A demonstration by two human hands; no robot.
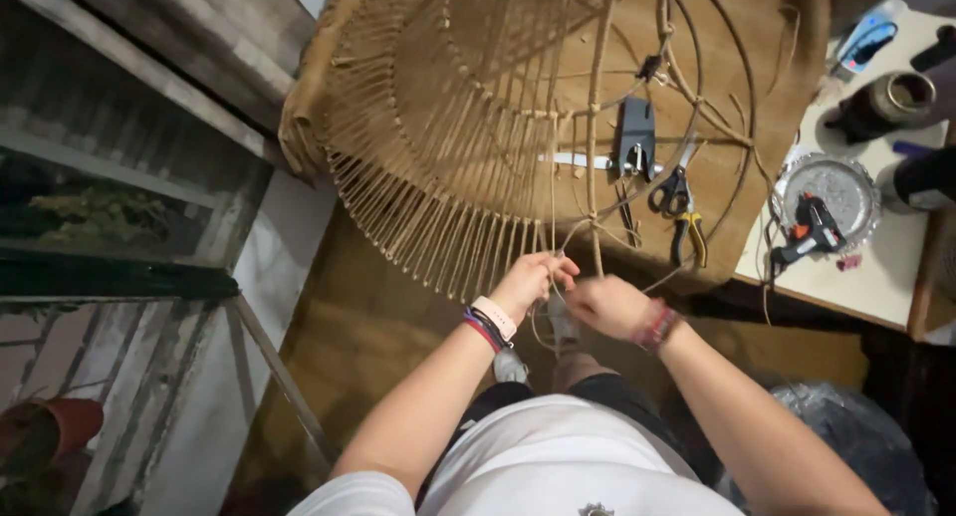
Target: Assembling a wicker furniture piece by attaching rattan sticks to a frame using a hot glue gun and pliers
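Left hand point(533, 279) and right hand point(609, 305), both pinched shut on thin rattan strands point(558, 239), meet at the near rim of a woven rattan frame point(468, 128). The frame rests tilted on the table point(876, 277), with scissors point(677, 192), pliers point(689, 235) and a glue gun point(809, 232) just beyond the hands.

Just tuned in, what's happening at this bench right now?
A person is working on a big woven cane frame. Both hands meet at its lower edge: the left hand and right hand pinch thin cane strands hanging from the weave. Scissors and pliers lie untouched on the brown board under the frame. A glue gun rests on a silver tray on the table to the right.
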